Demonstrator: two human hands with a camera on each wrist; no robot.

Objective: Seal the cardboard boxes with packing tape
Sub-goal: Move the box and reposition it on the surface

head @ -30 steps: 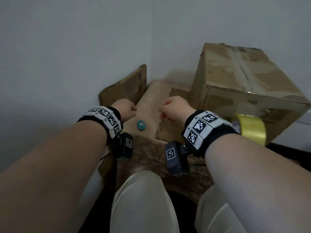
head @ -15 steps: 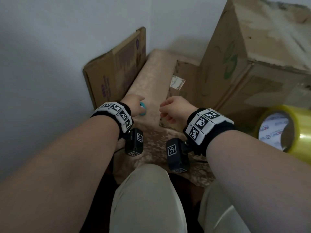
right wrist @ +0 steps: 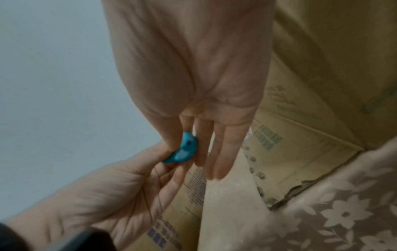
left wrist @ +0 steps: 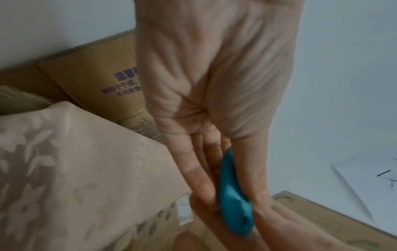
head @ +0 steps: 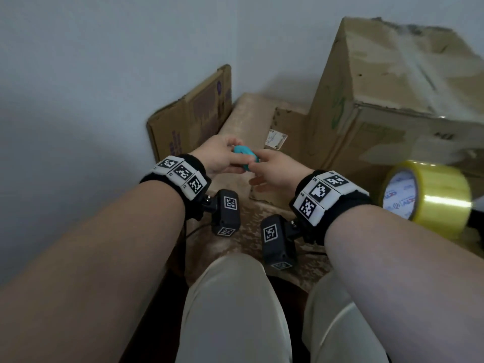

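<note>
Both hands meet on one small teal cutter (head: 246, 158) held above the patterned cloth (head: 251, 226) over your knees: your left hand (head: 222, 159) pinches it between thumb and fingers, and your right hand (head: 277, 174) takes its other end between thumb and forefinger while the remaining fingers lie straight. From the wrist views it looks like a smooth, rigid plastic shell — light, a little slippery, with a small hole near one end — so I'd judge it best pinched across its flat faces, not its curved edge; where any blade sits cannot be made out. Just to your right sits one roll of packing tape (head: 429, 195), yellowish and clear, standing on its edge beside the big box. It should be light and stiff around the core but sticky at the free end; hook fingers through the core rather than squeezing the film. Farther off, count three cardboard pieces: a low box (head: 290, 142) beyond your right hand bearing a white label, a flattened carton (head: 193, 119) leaning against the wall on the left, and one large box (head: 392, 100) at the right — bulky, worn, its skin scuffed, likely to buckle if pressed mid-panel, so hold it at corners and edges.
</note>
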